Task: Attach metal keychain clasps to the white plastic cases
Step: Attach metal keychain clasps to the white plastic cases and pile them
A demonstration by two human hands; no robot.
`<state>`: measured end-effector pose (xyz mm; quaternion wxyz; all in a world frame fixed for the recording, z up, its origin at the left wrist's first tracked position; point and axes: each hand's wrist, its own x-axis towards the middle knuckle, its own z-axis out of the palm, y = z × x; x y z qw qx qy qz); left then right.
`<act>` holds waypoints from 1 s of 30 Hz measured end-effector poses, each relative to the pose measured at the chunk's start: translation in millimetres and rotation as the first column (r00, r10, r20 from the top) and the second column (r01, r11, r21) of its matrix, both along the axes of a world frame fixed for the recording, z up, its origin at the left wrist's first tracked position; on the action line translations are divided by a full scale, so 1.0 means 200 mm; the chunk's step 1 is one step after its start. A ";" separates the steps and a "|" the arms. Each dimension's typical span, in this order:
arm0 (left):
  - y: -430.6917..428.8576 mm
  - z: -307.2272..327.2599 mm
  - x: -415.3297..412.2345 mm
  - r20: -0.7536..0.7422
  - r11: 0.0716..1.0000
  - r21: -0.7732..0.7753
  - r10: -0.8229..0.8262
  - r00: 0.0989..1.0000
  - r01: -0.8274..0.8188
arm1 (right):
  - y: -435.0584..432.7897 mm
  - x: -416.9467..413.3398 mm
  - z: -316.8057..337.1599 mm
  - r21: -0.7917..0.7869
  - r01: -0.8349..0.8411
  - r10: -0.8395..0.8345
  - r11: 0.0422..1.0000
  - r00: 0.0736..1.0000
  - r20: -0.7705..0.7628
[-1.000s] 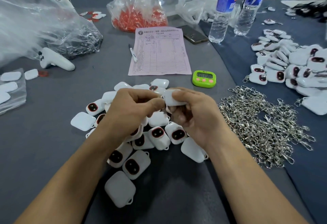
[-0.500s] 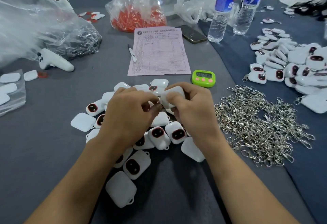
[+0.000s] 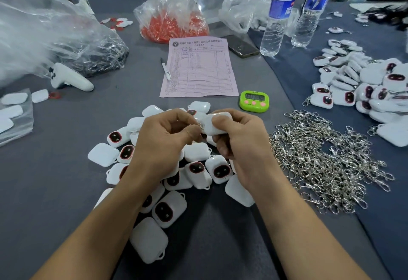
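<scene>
Movement is slight: since a moment ago the right hand (image 3: 240, 142), gripping one white plastic case (image 3: 218, 124), and the left hand (image 3: 163, 145), pinching a metal clasp (image 3: 199, 126), have drawn together above the loose cases (image 3: 196, 153) on the tabletop (image 3: 55, 180). Clasp meets case end; hooking seems underway.

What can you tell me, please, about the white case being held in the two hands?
The white case looks like glossy plastic with rounded corners; only plain white sides show, no dark window. It lies roughly sideways over the pile of cases, gripped by the right hand, whose fingers curl round it. At its left end the left hand pinches a metal clasp against it; whether the clasp is hooked on yet cannot be told.
</scene>
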<state>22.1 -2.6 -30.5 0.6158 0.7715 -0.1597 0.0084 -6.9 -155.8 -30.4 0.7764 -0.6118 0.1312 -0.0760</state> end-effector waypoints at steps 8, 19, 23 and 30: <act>0.01 -0.02 -0.01 0.451 0.816 0.503 0.032 0.892 -0.284 | 0.08 -0.03 -0.05 -0.588 0.215 -0.066 0.780 0.962 0.264; -0.01 0.02 0.00 -0.017 0.999 0.027 -0.017 1.000 0.017 | 0.02 -0.01 0.01 0.213 -0.100 0.101 0.972 0.995 0.008; 0.02 0.01 -0.01 0.335 0.882 0.443 0.004 0.942 -0.161 | 0.06 -0.03 -0.02 -0.344 0.156 -0.094 0.926 0.978 0.189; 0.02 0.01 -0.02 0.528 0.737 0.594 -0.053 0.848 -0.324 | 0.10 -0.03 -0.03 -0.401 0.164 -0.076 0.901 0.971 0.227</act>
